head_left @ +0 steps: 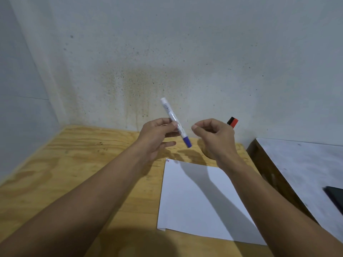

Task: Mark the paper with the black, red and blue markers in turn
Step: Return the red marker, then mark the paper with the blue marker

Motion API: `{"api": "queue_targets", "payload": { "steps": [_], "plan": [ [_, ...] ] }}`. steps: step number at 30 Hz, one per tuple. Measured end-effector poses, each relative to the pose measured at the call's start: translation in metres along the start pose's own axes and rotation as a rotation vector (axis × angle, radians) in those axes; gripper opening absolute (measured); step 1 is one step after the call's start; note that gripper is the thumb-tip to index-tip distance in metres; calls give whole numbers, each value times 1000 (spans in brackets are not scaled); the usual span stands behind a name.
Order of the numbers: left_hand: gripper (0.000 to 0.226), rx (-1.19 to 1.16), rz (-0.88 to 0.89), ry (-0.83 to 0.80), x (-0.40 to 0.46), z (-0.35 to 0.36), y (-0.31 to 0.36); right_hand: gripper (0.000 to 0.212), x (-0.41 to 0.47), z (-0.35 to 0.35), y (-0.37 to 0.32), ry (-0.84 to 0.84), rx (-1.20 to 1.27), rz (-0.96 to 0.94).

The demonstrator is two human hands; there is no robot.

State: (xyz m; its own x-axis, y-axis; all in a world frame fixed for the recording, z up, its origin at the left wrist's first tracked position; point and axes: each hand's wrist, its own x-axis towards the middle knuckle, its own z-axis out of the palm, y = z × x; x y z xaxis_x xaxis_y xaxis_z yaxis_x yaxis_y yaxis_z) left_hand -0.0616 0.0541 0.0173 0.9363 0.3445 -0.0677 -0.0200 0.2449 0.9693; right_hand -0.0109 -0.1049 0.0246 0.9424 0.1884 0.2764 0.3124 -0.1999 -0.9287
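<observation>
Blue marker (175, 122) pinched in left hand (157, 135), above paper (200, 199).

The right hand (215, 138) hides the black and red markers (232, 122), only their end parts show behind it. The small marks (167, 160) at the paper's (200, 201) corner are too small to read. A dark object (335, 198) is cut by the right edge.

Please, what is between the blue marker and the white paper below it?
Nothing solid: in the head view, only bare wooden table with shadows separates the blue marker from the paper.
</observation>
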Motion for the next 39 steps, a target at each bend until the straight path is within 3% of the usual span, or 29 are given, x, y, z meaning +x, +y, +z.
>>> {"api": "queue_targets", "payload": {
  "steps": [4, 7, 14, 21, 28, 30, 34, 39],
  "plan": [
    [20, 264, 116, -81, -6, -1, 0, 30, 14, 1, -12, -197, 99, 110],
    [21, 327, 159, -81, -8, -2, -5, 20, 21, 6, -7, -317, 194, 194],
    [17, 356, 127, 3, -7, -16, -14, 22, 24, 7, 11, -162, 430, 257],
    [13, 518, 162, 4, -1, -12, -21, 14, 10, 21, 29, -346, 441, 236],
    [12, 527, -99, 3, 7, -37, -17, 8, 19, 8, 38, -250, 433, 182],
    [9, 611, -90, 29, 8, -51, -21, 13, 19, 2, 43, -247, 420, 205],
    [11, 1033, 72, 83, 16, -59, -28, 18, 13, 10, 53, -203, 429, 295],
    [11, 1162, 103, -7, 25, -55, -39, 9, 4, 23, 61, -167, 456, 313]
  ]
}}
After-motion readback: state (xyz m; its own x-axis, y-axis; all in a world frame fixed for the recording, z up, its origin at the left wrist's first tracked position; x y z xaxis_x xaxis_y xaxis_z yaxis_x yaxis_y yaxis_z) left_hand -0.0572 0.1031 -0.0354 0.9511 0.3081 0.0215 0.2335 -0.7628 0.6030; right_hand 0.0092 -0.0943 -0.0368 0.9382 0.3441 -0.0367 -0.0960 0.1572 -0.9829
